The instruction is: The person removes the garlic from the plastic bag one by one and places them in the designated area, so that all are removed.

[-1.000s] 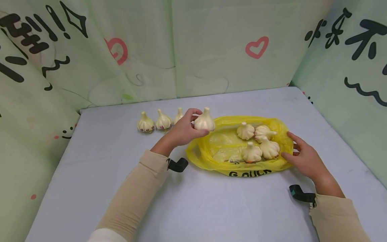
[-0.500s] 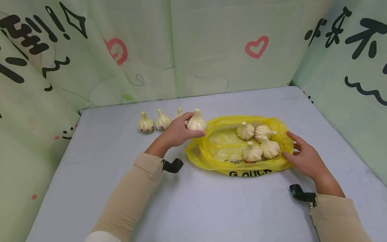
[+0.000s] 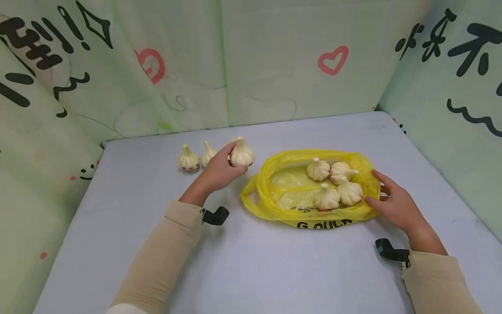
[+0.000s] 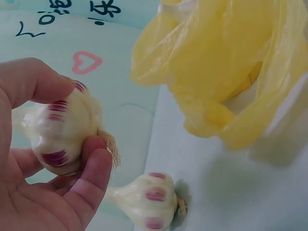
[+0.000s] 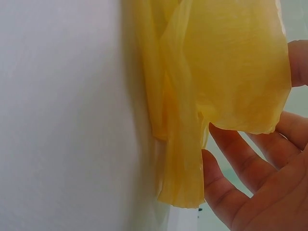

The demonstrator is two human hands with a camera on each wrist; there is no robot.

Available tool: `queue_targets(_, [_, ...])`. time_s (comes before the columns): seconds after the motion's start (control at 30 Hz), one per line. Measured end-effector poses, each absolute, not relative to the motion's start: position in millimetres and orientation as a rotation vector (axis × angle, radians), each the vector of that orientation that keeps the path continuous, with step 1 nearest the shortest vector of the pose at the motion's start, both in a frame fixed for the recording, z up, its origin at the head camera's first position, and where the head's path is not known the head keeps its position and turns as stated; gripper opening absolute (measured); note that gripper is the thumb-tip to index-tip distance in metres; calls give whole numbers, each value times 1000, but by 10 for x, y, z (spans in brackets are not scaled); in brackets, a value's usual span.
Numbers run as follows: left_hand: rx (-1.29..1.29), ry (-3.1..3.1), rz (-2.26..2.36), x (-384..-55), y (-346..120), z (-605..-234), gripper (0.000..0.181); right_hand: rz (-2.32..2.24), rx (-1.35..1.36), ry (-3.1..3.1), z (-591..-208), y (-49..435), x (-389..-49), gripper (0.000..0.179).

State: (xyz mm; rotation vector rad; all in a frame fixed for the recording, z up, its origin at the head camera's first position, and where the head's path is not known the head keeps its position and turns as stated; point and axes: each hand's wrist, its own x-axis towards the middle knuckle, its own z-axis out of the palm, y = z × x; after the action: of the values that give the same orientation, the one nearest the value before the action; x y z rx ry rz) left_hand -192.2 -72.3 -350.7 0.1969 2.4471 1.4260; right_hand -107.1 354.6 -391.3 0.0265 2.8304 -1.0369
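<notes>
My left hand grips a garlic bulb above the table, left of a yellow plastic bag. In the left wrist view, thumb and fingers curl round the bulb, which shows purple streaks and a root tuft; another garlic bulb rests below. The bag lies with its mouth open, and several garlic bulbs sit inside at its right. My right hand touches the bag's right end with loosely extended fingers. In the right wrist view, yellow plastic partly hides the fingertips.
A garlic bulb and a second bulb stand in a row at the back left; another is mostly hidden behind the left hand. Pale fabric hangs behind the white-covered table.
My left hand has moved left with the garlic bulb, from the bag's left edge toward the row of bulbs. My right hand and the bag have barely moved.
</notes>
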Motion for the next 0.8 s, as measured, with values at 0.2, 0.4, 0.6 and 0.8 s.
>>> queue_targets(0.2, [193,2479,1395,-1895,-837,-3530,83,-1030,17,2824,-3898,3557,-1076,78])
queue_targets(0.4, [189,2525,1398,-1847,-964,-3561,81,-1030,21,2827,-3895,3554,-1084,79])
queue_targets(0.6, [133,2520,1414,-1811,-1093,-3604,77,-1017,19,2838,-3898,3556,-1087,79])
queue_targets(0.8, [83,2522,1428,-1785,-1237,-3655,80,-1020,14,2844,-3906,3551,-1082,78])
